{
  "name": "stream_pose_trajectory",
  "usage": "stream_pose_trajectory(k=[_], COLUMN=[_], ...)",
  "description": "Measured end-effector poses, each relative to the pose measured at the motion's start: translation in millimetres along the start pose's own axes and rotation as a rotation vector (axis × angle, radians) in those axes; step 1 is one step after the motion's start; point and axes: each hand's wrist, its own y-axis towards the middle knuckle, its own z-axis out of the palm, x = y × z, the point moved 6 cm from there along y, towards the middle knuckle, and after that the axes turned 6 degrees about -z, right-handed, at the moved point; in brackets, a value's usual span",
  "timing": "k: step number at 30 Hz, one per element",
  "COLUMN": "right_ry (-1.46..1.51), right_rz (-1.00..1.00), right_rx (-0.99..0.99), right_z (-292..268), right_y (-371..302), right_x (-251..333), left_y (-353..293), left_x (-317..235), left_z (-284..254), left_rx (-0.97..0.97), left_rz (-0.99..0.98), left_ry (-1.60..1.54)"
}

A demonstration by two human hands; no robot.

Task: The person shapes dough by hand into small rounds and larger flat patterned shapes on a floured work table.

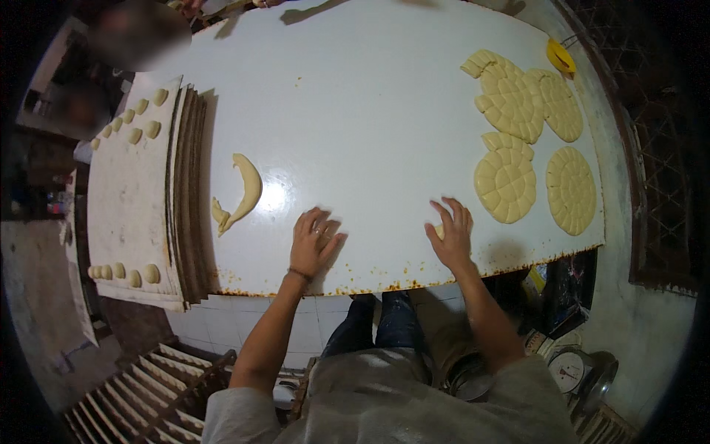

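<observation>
Far to your left, pale dough balls (152, 129) are sitting in two groups, at the far and near ends of the top board of a stack (196, 200). Right of that stack, a curved dough strip (251, 185) is lying on the white table (355, 133), its near end bending into a ragged hook. Your left hand (314, 244) is hovering or resting low over the table, fingers bending and thumb standing apart; you cannot tell whether it is gripping anything beneath. Your right hand (452, 240) is cupping over a small dough piece (440, 231), which is showing between thumb and fingers; how firmly they are closing on it you cannot tell. Farther right, four scored dough rounds (505, 181) are lying flat, with a yellow object (560, 58) sitting near the far corner.
</observation>
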Motion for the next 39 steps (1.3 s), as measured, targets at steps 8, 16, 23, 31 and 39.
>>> stream_pose_trajectory(k=[8,16,23,31,39], right_ry=[0.164,0.148,0.143,0.079,0.223], right_rz=[-0.135,-0.128,0.087,0.042,0.012], right_rx=[0.25,0.168,-0.004,-0.003,0.02], right_z=[15,62,47,22,30], right_y=[-101,-91,-9,-20,-92], right_x=[9,35,27,11,-31], left_y=[-101,-67,10,-5,-60], left_x=[39,-7,-25,2,36], left_z=[0,34,35,-1,2], left_rx=[0.33,0.234,-0.026,0.047,0.217], left_rz=[0.059,0.226,0.003,-0.006,0.086], left_ry=[-0.126,-0.149,-0.146,-0.168,-0.117])
